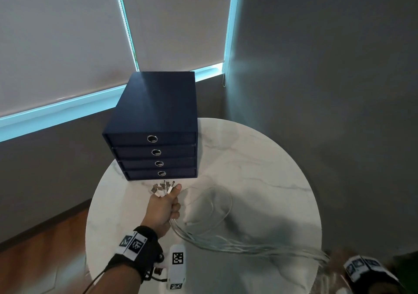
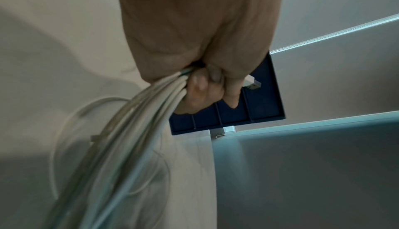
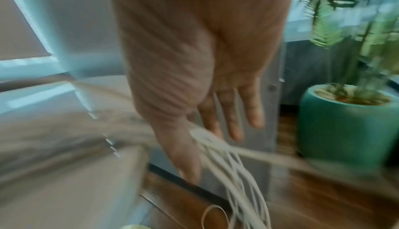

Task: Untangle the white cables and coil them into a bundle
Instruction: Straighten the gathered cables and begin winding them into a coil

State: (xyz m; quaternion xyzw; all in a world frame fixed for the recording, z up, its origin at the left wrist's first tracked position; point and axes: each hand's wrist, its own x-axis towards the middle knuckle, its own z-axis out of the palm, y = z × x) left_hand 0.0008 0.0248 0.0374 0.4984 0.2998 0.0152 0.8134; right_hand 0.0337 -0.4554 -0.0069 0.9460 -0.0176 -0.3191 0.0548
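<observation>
A round white marble table (image 1: 260, 158) stands in a grey-walled corner under drawn blinds (image 1: 56, 33), above wood flooring. At its 11 o'clock sits one navy box (image 1: 156, 122) with four drawers. The left hand (image 1: 164, 207) fists the white cables (image 1: 217, 241) near their plugs (image 1: 161, 188); strands trail toward 4 o'clock. There the right hand (image 3: 215, 87), fingers straight, lets them run across it. One potted plant (image 3: 349, 121) stands beyond.

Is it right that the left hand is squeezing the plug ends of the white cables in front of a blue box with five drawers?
Almost. The left hand does grip the plug ends of the white cables in front of the blue box, but the head view shows four drawers, each with a round metal pull, not five.
</observation>
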